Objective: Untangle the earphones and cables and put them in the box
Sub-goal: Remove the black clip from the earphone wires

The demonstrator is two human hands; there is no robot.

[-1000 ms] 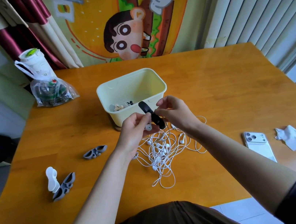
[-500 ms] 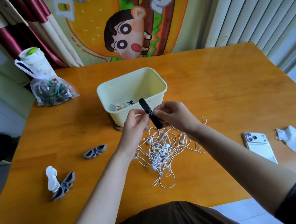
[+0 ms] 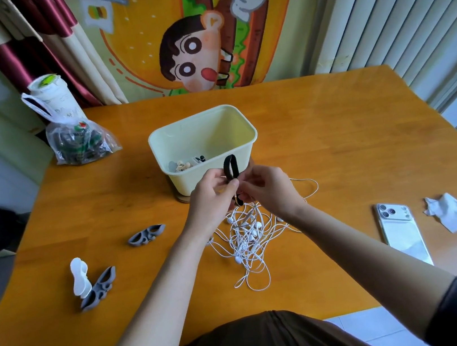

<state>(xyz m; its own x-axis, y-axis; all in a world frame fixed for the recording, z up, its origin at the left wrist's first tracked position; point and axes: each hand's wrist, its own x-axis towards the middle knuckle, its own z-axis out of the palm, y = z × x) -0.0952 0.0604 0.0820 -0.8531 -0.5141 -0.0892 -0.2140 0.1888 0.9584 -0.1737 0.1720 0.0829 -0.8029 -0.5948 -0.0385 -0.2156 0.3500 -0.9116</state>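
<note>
A tangle of white earphones and cables (image 3: 249,238) lies on the wooden table (image 3: 335,139), partly lifted between my hands. My left hand (image 3: 210,199) and my right hand (image 3: 268,187) meet just in front of the pale yellow box (image 3: 205,146). Both pinch a black strap (image 3: 231,169) that stands up as a loop above my fingers. White cable hangs down from the grip. The box holds a few small items (image 3: 187,164) at its near left corner.
A plastic bag with a cup (image 3: 70,131) stands at the far left. Grey and white cable clips (image 3: 146,235) (image 3: 92,282) lie at the left. A white phone (image 3: 402,231) and a crumpled tissue (image 3: 449,212) lie at the right.
The black strap has turned from slanted to nearly upright and now shows an open loop. Both hands have closed in together and risen slightly toward the box.
</note>
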